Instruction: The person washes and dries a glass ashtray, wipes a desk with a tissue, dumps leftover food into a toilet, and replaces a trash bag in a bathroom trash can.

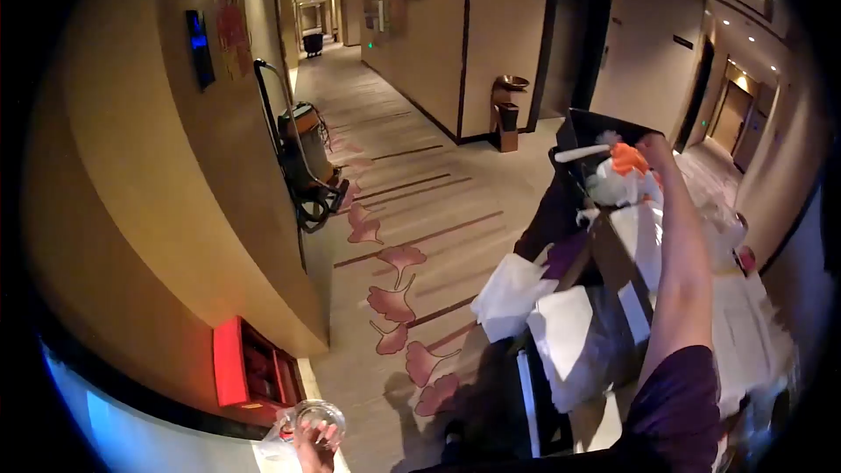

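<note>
- Fingers of the right hand (pixel 652 151) were closed over the right-hand end of a black bin's rim; how the fingertips met it could not be told.
- From those fingers, the black bin (pixel 582 131) lay to the left, its far rim sloping down towards them and its opening seemingly tilted towards the person.
- The bin's long axis could not be traced, because its lower part was hidden.
- Below and left of the right fingers, an orange item (pixel 627 158) and a crumpled white bag (pixel 613 187) sat at the bin's mouth, with white piles (pixel 569 342) farther below.
- Fingers of the left hand (pixel 312 454) were bent against a clear round container (pixel 332 413), which lay directly beyond the palm.
- Its round face turned up towards the person; its depth, and so its long axis, could not be judged.
- Just beyond and left of the container stood a red box (pixel 229 363).
- The right hand was nearer the bin, the left nearer the container, and the two were well apart.
</note>
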`<state>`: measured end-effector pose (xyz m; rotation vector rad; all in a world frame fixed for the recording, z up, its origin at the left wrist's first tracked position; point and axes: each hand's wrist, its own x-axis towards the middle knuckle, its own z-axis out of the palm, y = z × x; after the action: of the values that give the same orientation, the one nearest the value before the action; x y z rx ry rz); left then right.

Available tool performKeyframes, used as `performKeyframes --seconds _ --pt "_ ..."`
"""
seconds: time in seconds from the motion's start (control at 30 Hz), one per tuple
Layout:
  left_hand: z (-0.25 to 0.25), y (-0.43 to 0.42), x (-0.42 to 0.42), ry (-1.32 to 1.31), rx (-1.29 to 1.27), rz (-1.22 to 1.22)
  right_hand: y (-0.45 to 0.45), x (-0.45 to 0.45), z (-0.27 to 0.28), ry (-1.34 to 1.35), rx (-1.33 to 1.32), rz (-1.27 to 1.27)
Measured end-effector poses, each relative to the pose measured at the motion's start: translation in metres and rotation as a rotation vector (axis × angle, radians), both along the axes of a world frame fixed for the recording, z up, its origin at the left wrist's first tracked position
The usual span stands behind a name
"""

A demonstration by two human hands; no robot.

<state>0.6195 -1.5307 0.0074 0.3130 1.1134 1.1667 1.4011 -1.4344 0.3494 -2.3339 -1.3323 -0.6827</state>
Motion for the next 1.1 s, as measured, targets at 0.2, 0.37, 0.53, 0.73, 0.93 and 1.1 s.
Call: performKeyframes --seconds 0.2,0.37,0.53,0.73,0.93,1.1 --pt "0.012 0.000 0.035 0.080 -0.068 0.192 0.062 0.111 -0.081 -0.022 -0.138 -0.011" --pt "0.032 0.019 0.067 0.136 0.020 0.146 0.192 -0.024 -0.141 0.077 -0.061 0.412" --pt "0.045 0.033 0.070 -0.097 0.102 0.153 0.177 -0.138 -0.168 0.125 -0.038 0.500" --pt "0.082 0.022 0.045 -0.179 0.240 0.068 0.143 -0.252 -0.178 0.284 0.132 0.745" --pt "0.114 0.024 0.022 -0.127 0.501 0.036 0.076 -0.394 -0.176 0.571 0.344 1.072" --pt "0.146 0.015 0.015 -0.032 0.708 -0.034 0.011 -0.508 -0.207 1.119 0.282 1.404"
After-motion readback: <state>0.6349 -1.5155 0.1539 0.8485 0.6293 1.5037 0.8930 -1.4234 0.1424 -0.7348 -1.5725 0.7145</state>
